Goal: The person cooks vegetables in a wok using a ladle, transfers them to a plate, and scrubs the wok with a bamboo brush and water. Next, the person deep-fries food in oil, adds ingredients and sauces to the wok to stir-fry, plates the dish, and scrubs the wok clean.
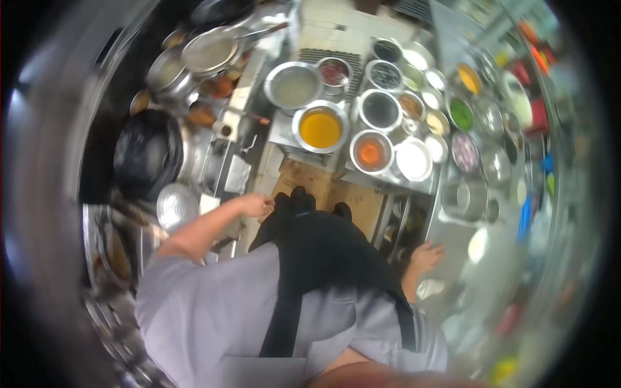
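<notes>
My left hand hangs beside the stove, its fingers curled in and nothing seen in them. A round dimpled metal lid or strainer lies near that forearm. At the edge of the steel counter, my right hand has its fingers stretched apart and holds nothing. Just below it on the counter lies a crumpled white cloth. A small white oval thing, too blurred to name, is farther right.
A black wok and a pan stand on the left stove. Ahead are pots of yellow liquid and orange liquid. Bowls of chopped greens and onions line the right counter. A brown mat covers the floor.
</notes>
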A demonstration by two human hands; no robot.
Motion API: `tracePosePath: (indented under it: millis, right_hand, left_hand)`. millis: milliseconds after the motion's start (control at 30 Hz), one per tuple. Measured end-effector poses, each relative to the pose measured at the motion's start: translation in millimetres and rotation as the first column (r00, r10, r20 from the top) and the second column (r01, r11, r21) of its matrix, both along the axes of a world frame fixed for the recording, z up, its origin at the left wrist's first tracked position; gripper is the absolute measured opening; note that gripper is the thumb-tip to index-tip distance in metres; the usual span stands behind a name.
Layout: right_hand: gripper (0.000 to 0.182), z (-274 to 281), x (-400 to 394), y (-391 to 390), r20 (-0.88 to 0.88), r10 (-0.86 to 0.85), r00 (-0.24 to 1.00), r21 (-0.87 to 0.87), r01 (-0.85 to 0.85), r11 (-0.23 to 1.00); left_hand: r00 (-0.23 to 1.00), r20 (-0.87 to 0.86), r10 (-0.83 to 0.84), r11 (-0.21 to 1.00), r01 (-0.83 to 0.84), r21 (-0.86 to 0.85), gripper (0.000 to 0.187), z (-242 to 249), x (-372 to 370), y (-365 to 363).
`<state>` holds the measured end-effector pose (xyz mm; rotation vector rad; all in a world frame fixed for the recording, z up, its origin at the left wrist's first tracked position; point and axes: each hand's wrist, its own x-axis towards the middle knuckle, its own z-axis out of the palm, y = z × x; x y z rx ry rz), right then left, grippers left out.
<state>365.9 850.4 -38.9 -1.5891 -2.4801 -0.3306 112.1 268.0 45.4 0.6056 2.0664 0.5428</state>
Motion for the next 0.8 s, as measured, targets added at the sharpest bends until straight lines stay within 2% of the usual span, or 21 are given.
tracePosePath:
  millis: [67,133,200,233,267,300,367,433,467,500,533,567,600,633,667,700,767,800]
  right_hand:
    - [0.073,-1,-8,-3,0.034,-0.084,0.996,0.037,0.083,0.996]
    - [0.073,-3,-7,-5,0.04,-0.066,0.997,0.046,0.064,0.997]
    - [0.073,-9,-11,-1,0.046,-0.066,0.997,0.055,0.064,0.996]
    - [0.073,-11,-13,-1,0.105,-0.13,0.986,0.04,0.126,0.991]
    - [0.073,-15,-16,-2,0.162,-0.196,0.967,0.029,0.194,0.981]
    - [0.073,-18,-19,-3,0.162,-0.189,0.968,0.04,0.185,0.982]
    - [0.076,-22,-31,2,0.152,-0.314,0.937,0.102,0.302,0.948]
    - [0.079,-27,-45,8,0.145,-0.353,0.924,0.117,0.338,0.934]
    - [0.083,-26,-47,7,0.147,-0.398,0.905,0.117,0.384,0.916]
    - [0.083,-19,-53,0,0.145,-0.402,0.904,0.125,0.386,0.914]
    - [0.085,-10,-64,-12,0.218,-0.389,0.895,0.123,0.371,0.921]
    - [0.087,-5,-70,-26,0.288,-0.374,0.882,0.117,0.355,0.928]
    - [0.087,-5,-71,-41,0.282,-0.374,0.884,0.118,0.355,0.927]
    - [0.086,-7,-74,-57,0.184,-0.254,0.95,0.145,0.229,0.963]
    - [0.086,-7,-71,-72,0.099,-0.12,0.988,0.191,0.099,0.977]
    - [0.086,-4,-67,-87,0.102,-0.11,0.989,0.202,0.088,0.975]
    - [0.076,25,-71,-132,0.268,0.066,0.961,0.041,-0.079,0.996]
    - [0.068,44,-77,-144,0.277,0.175,0.945,-0.221,-0.115,0.969]
  left_hand:
    - [0.999,-0.007,0.051,0.998,-0.051,-0.038,0.04,12,-9,-26]
    - [0.961,-0.036,0.274,0.958,-0.27,0.097,0.037,6,-22,-49]
    - [0.808,-0.003,0.59,0.785,-0.572,0.238,0.027,17,-61,-53]
    - [0.611,0.299,0.733,0.491,-0.779,0.389,0.02,-25,-92,-70]
    - [0.358,0.46,0.812,0.165,-0.898,0.408,0.021,-3,-121,-66]
    - [0.151,0.699,0.699,-0.172,-0.913,0.369,0.041,-16,-159,-77]
    - [0.096,0.958,0.27,-0.554,-0.799,0.236,0.071,10,-212,-80]
    - [0.288,0.95,-0.117,-0.618,-0.77,0.157,0.104,2,-260,-75]
    - [0.289,0.949,-0.126,-0.62,-0.77,0.152,0.104,0,-278,-68]
    - [0.324,0.928,-0.185,-0.623,-0.769,0.145,0.112,-1,-293,-59]
    - [0.359,0.902,-0.241,-0.626,-0.768,0.138,0.119,-1,-302,-48]
    - [0.36,0.9,-0.247,-0.625,-0.769,0.136,0.119,1,-306,-36]
    - [0.401,0.881,-0.251,-0.679,-0.721,0.135,0.124,7,-311,-25]
    - [0.445,0.86,-0.248,-0.732,-0.668,0.134,0.13,13,-316,-20]
    - [0.383,0.874,-0.298,-0.73,-0.682,0.051,0.113,19,-314,-17]
    - [0.382,0.873,-0.303,-0.737,-0.674,0.039,0.113,-2,-326,-21]
    - [0.391,0.849,-0.356,-0.54,-0.827,0.155,0.08,-59,-366,-30]
    - [0.177,0.975,-0.132,-0.586,-0.808,0.067,0.046,-13,-350,-25]
